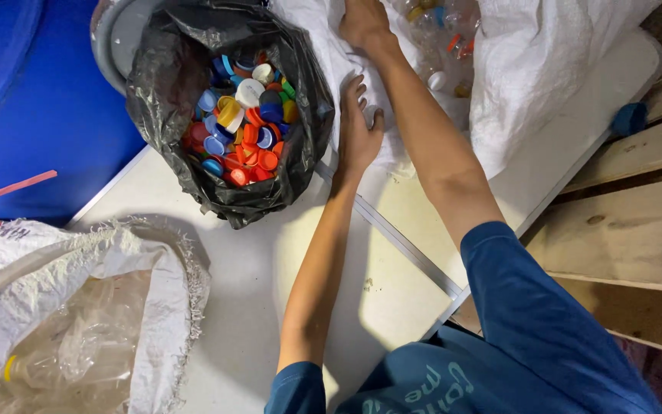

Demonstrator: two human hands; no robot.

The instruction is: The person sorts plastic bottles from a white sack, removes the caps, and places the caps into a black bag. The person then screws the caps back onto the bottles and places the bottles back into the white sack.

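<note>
Your left hand (358, 130) lay flat, fingers spread, pinning the white sack (515, 69). Your right hand (363, 24) gripped its rim; best held taut.

Bag of caps (243, 115) left of both hands, sack of bottles (515, 69) right, on table (270, 291).

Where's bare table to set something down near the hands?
Bare white table lies between the left forearm and the woven sack of crushed bottles, below the black bag of caps. A smaller strip runs right of the right arm. Crowded: left hand and right hand press the white sack.
</note>
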